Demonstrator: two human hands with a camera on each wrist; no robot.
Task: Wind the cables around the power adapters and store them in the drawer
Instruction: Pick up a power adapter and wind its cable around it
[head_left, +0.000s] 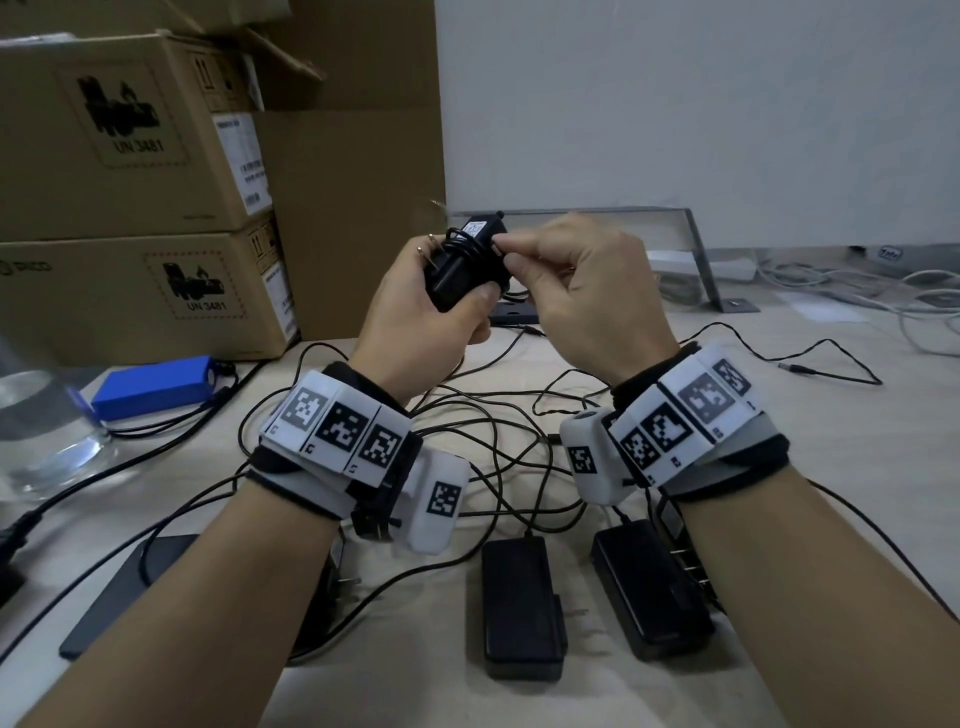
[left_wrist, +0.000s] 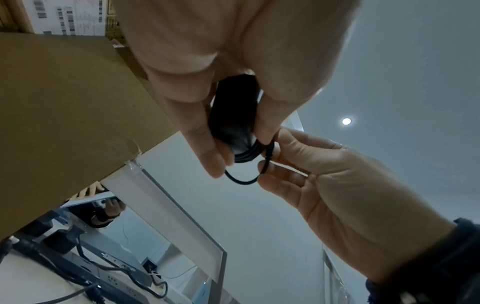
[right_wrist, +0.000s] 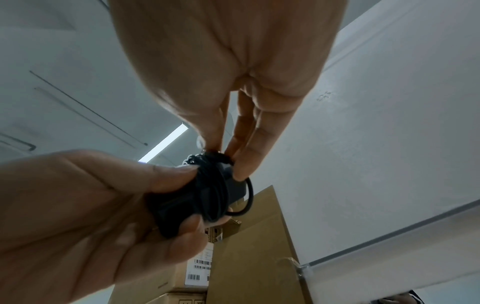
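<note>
I have my left hand (head_left: 415, 312) wrapped around a small black plastic power adapter (head_left: 460, 270), lifted clear above the far middle of the pale wood-grain table (head_left: 779, 467), thumb pressed against its near face and fingers curled behind it. Its thin black cable (right_wrist: 215, 185) is wound in several tight turns across the middle of the body, a white printed label shows on the upper end, and two brass-coloured prongs stick out on the side toward my left. My right hand (head_left: 587, 291) pinches the free tail of that cable between thumb and forefinger right against the adapter's far right edge; from the left wrist view a short loose loop (left_wrist: 240, 179) hangs below the wound turns to those fingertips. On the table near its front edge lie two more black rectangular power adapters, one (head_left: 522, 605) toward the middle and one (head_left: 649, 587) just right of it, apart from each other, their unwound black cables (head_left: 493, 441) tangled across the surface beneath my wrists. A blue rectangular battery pack (head_left: 156, 384) sits toward the left edge, with stacked brown cardboard boxes (head_left: 130, 156) behind it at the far left corner.
</note>
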